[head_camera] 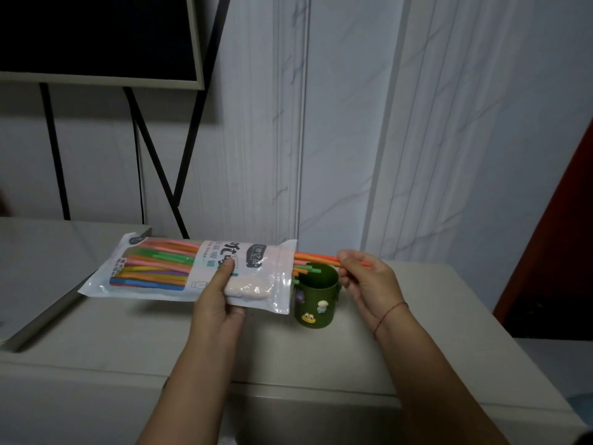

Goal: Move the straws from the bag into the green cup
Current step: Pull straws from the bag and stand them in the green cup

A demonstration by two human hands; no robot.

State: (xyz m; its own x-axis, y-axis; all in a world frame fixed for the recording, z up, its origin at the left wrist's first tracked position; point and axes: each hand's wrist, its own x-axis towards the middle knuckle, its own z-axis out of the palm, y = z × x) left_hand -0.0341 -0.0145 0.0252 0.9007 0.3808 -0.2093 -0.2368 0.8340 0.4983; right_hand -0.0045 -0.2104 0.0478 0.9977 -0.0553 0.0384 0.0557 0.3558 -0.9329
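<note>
The left hand (218, 303) grips a clear plastic bag (154, 268) of coloured straws, thumb on top, just left of the squat green cup (316, 303). The right hand (369, 284) pinches thin orange straws (316, 257) that jut from the bag's mouth above the cup's rim. The cup stands on a cream table (417, 348). A pale flat slab (38, 284) lies well to its left, with black stand legs (154, 162) behind.

A pale panelled wall (417, 123) rises behind a beige counter (417, 332), with a dark framed screen (96, 33) on black legs upper left.

Looks like a home living room: dark framed screen (96, 33) at 10 o'clock on black angled stand legs (154, 155), marble-look panelled wall (417, 123) at 1, beige cabinet top (321, 358) at 6, red-brown door (561, 236) at 3.
</note>
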